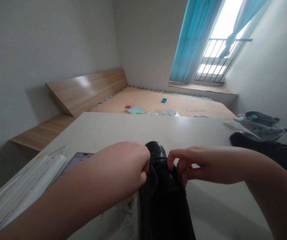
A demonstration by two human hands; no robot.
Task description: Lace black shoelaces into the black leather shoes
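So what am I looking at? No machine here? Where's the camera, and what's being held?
No machine: these are one person's two bare hands. The single picture comes from a camera worn on the head, looking forward and down. The left hand and right hand both grip a black leather shoe above a pale flat table. Nearby are a second black shoe to the right and, to the left, a phone with a lit screen beside white packaging.
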